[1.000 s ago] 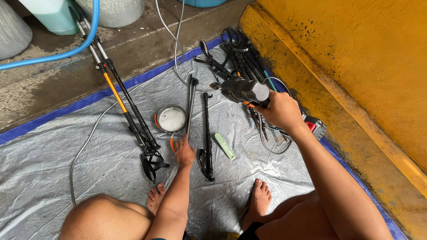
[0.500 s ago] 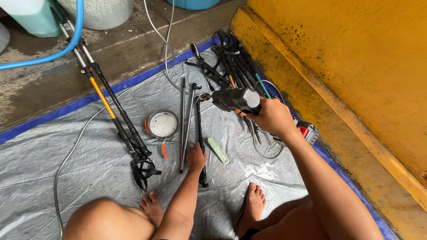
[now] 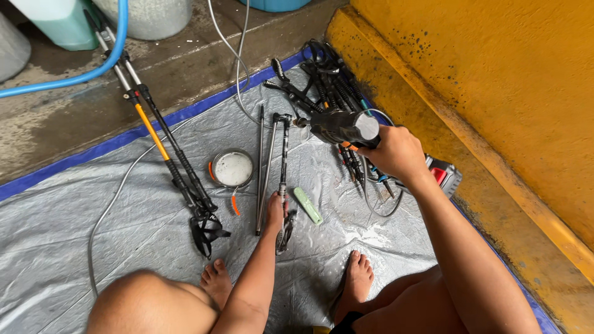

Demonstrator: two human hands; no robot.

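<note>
The left hand (image 3: 276, 209) reaches forward, fingers closed on a slim black metal pole (image 3: 284, 162) lying lengthwise mid-tarp, pointing toward the grey plastic tarp's (image 3: 93, 204) far blue edge. The right hand (image 3: 396, 151) grips a black cordless power tool (image 3: 341, 128), its nose aimed left at the pole's far tip.

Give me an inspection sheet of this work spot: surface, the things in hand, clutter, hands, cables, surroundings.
Surface: grey tarp with blue edge, on concrete.
Job's things: dark power tool, its tip at the top end of a black pole.
Clutter: round tin, green bar, orange-banded poles, heap of black poles.
Hands: left hand presses the pole; right hand grips the tool.
Cables: grey cable; blue hose.
Surroundings: yellow wall, containers.
</note>
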